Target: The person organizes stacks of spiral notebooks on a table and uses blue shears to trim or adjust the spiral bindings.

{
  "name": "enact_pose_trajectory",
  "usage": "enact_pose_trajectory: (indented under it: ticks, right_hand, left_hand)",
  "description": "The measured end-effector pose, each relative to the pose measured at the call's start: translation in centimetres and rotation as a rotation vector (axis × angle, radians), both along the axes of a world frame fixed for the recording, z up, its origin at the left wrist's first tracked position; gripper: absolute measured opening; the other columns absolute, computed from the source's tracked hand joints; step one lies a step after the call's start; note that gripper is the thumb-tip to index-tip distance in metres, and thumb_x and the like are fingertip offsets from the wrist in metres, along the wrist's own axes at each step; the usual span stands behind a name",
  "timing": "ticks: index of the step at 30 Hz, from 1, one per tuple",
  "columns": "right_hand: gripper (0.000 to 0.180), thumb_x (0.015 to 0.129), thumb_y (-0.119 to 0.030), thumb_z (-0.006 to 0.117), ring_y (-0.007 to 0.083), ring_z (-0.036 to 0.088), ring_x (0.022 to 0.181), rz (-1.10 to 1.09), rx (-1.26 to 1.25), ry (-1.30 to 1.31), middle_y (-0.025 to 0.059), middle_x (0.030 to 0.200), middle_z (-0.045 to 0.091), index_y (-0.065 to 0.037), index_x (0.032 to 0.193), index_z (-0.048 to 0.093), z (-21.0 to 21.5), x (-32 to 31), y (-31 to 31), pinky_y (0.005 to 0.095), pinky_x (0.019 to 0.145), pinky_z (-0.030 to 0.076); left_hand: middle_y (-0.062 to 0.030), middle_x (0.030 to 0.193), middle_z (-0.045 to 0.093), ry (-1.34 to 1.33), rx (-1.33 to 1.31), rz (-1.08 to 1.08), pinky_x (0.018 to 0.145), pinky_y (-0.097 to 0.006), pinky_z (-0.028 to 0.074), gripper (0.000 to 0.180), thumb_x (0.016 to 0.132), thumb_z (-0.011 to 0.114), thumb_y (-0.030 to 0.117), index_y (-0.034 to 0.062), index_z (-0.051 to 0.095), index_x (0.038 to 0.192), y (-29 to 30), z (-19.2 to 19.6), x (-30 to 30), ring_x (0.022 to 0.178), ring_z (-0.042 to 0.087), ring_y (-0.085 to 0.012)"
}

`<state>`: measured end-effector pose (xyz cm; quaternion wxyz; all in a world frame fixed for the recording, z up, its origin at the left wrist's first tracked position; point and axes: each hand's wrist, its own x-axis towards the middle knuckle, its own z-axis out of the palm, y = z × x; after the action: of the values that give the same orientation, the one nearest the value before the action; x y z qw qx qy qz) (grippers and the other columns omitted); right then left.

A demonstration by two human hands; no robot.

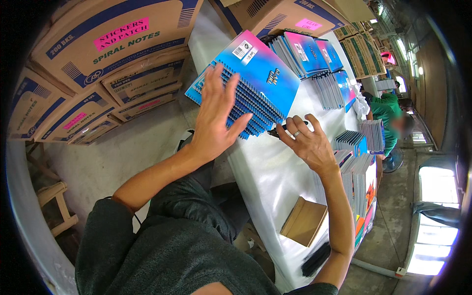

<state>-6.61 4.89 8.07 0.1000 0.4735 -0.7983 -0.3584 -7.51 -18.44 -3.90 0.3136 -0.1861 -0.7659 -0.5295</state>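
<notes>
A stack of spiral notebooks point(275, 78) with blue and pink covers lies on the white-topped table, its black wire coils fanned toward me. My left hand point(215, 115) rests against the coils at the stack's left side, fingers spread and thumb out. By the lowest corner of the stack, my right hand point(307, 141), with a ring on one finger, is closed on a small black tool point(274, 132). The tool's tip is at the coil ends. Most of it is hidden by my fingers, so its exact kind does not show.
More notebook stacks point(302, 51) stand behind, with others point(359, 177) along the table's right edge. A small brown box point(304, 221) and a black bristly bundle point(316, 259) lie nearer. Large cartons point(118, 49) are piled at left. A person in green point(386, 120) is across the table.
</notes>
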Motion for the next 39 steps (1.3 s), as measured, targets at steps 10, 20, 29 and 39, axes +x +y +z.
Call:
enact_pose_trajectory:
  ticks: [10,20,29,39]
  right_hand:
    - [0.038,0.079,-0.014,0.062,0.0153,0.051,0.098,-0.244,-0.033,-0.015,0.0014,0.101,0.054,-0.011,0.116,0.058,-1.0,3.2,-1.9,0.0360,0.092,0.041]
    - [0.034,0.080,-0.018,0.062,0.0138,0.047,0.107,0.010,-0.052,0.041,-0.0002,0.105,0.051,-0.016,0.114,0.058,-0.6,0.2,0.7,0.0379,0.098,0.040]
    - [0.016,0.077,-0.013,0.063,0.0182,0.062,0.090,-0.733,0.290,-0.270,0.0054,0.086,0.063,-0.005,0.092,0.062,-0.9,1.4,-6.5,0.0319,0.073,0.049]
    - [0.035,0.079,-0.017,0.063,0.0159,0.047,0.112,-0.071,-0.065,0.023,0.0014,0.109,0.054,-0.015,0.114,0.060,2.0,0.0,-1.7,0.0381,0.100,0.038]
  left_hand:
    - [-0.0235,0.150,0.027,0.252,-0.145,-0.091,0.108,-0.059,0.026,0.063,0.084,0.068,0.017,0.0119,0.042,0.142,3.0,5.4,-5.5,0.135,0.026,-0.0510]
    - [-0.0204,0.148,0.033,0.123,-0.554,-0.001,0.105,-0.060,0.031,0.058,0.090,0.060,0.038,0.0141,0.044,0.140,4.6,3.9,-10.9,0.132,0.034,-0.0475]
    - [-0.0212,0.145,0.039,-0.040,-0.649,-0.036,0.107,-0.060,0.029,0.057,0.091,0.059,0.036,0.0132,0.044,0.141,4.7,2.5,-11.1,0.128,0.042,-0.0453]
    - [-0.0204,0.145,0.040,-0.003,-0.678,0.031,0.108,-0.058,0.028,0.056,0.091,0.059,0.037,0.0141,0.045,0.140,4.8,2.0,-11.0,0.127,0.042,-0.0451]
